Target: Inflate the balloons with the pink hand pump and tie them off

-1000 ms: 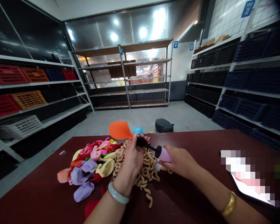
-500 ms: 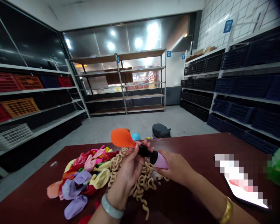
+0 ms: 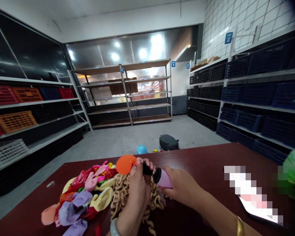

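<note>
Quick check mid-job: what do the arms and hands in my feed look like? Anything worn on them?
Both the left hand and right hand are ungloved, and no sleeves or cables show. A smooth, rounded, pale greyish bangle circles the left wrist, partly cut off by the frame. A shiny gold-coloured bracelet circles the right forearm near the wrist.

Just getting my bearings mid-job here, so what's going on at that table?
A pump is held in both hands: the left hand around its black end, the right hand on its purple end. An orange balloon sits at the left thumb; how full it is, I can't tell. Beneath the hands lies a heap of curly beige strands, with a colorful balloon pile left of it on the table.
</note>
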`<state>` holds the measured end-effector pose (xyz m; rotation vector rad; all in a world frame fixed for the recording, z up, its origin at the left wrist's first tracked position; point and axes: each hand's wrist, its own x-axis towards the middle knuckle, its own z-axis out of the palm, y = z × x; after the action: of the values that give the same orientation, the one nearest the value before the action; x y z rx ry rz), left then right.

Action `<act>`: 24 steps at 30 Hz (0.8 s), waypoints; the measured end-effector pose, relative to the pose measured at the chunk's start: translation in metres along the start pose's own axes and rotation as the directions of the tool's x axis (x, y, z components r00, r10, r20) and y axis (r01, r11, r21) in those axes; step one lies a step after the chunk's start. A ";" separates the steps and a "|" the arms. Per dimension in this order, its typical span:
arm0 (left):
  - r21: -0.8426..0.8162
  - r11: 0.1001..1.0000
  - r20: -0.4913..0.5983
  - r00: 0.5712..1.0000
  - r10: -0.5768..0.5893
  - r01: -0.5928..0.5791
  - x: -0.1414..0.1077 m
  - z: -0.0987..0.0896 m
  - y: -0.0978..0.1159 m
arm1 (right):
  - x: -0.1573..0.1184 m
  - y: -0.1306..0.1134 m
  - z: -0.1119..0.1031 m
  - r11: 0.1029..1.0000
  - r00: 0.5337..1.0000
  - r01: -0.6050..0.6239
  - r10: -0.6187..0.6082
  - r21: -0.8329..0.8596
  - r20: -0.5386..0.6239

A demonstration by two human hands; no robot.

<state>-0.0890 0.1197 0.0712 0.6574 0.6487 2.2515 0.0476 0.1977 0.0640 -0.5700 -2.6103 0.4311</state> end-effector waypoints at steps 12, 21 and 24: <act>0.125 0.923 -0.275 0.881 0.385 -0.365 0.042 -0.038 0.088 | -0.005 -0.001 0.003 0.999 0.994 0.016 -0.020 0.037 0.109; 0.065 0.990 -0.118 0.984 0.130 -0.123 0.006 0.000 0.019 | -0.004 -0.011 -0.001 0.974 0.986 -0.074 0.039 0.215 0.162; 0.055 0.992 -0.044 0.993 -0.110 0.113 -0.001 0.001 0.013 | -0.002 -0.003 -0.002 0.971 0.984 -0.083 0.043 0.226 0.173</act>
<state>-0.0940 0.1109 0.0793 0.5902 0.7545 2.1541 0.0493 0.1943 0.0665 -0.5593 -2.6507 0.8262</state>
